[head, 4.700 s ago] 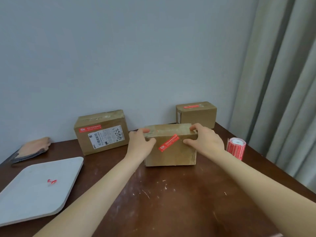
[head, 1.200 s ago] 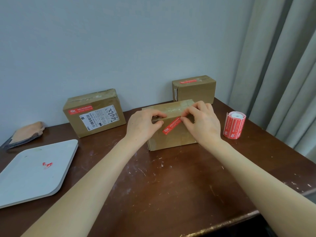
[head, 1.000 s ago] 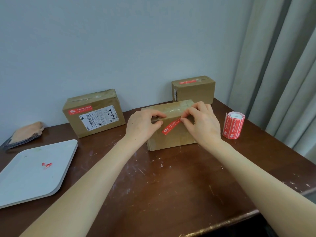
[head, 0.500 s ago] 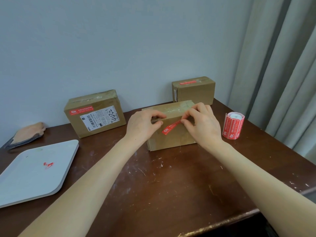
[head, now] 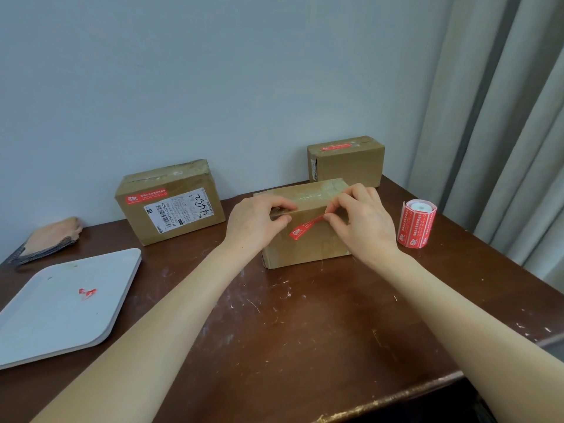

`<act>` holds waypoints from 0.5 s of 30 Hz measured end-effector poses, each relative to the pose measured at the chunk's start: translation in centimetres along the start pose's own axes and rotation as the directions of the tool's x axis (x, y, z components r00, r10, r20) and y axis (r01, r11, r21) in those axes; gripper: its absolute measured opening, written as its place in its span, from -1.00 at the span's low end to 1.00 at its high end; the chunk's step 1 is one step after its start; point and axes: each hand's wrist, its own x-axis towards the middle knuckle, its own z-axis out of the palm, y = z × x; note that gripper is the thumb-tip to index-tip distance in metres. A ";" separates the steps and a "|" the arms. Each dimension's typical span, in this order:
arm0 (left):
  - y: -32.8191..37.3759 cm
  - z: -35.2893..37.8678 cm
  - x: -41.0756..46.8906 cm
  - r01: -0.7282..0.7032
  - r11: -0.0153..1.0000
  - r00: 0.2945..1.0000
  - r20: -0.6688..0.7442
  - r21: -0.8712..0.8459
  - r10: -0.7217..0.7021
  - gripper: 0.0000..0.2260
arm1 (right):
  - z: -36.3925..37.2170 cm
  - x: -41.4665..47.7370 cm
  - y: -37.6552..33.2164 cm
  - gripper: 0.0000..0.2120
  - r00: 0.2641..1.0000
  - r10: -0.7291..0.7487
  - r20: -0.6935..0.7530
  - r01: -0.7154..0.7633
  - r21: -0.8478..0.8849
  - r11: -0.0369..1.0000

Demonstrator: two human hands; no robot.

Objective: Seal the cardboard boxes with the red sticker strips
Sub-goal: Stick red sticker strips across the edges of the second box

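Note:
A cardboard box (head: 308, 248) stands in the middle of the brown table. My left hand (head: 256, 224) grips its top front edge, thumb and fingers pinched on the flap. My right hand (head: 363, 221) pinches the upper end of a red sticker strip (head: 305, 228), which is lifted off the box's front face and hangs down to the left. A roll of red sticker strips (head: 416, 224) stands upright just right of the box. Two other boxes stand at the wall: one with a shipping label (head: 171, 201) and a smaller one (head: 346, 161), each bearing a red strip.
A white tray (head: 61, 303) with a small red scrap lies at the left. A tan and grey cloth item (head: 48, 236) rests at the far left by the wall. Grey curtains (head: 503, 132) hang to the right. The table's front edge (head: 396, 401) runs near the lower right.
The red strip lay flat on the box's front face; my right hand has peeled its upper end away from the cardboard. My left hand has stayed on the box's top edge.

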 end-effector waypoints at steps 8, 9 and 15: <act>0.0 0.1 0.0 -0.001 1.000 1.000 -0.002 -0.014 0.001 -0.79 | -0.1 0.0 0.1 -0.90 1.000 -0.001 0.017 0.001 0.015 1.000; -0.1 0.1 0.1 0.000 1.000 1.000 0.000 -0.016 0.000 -0.79 | -0.1 0.0 0.1 -0.90 1.000 0.000 0.020 0.000 0.017 1.000; -0.2 0.1 0.1 0.000 1.000 1.000 0.001 -0.019 0.000 -0.79 | -0.3 0.0 0.1 -0.89 0.999 0.000 0.038 -0.001 0.026 1.000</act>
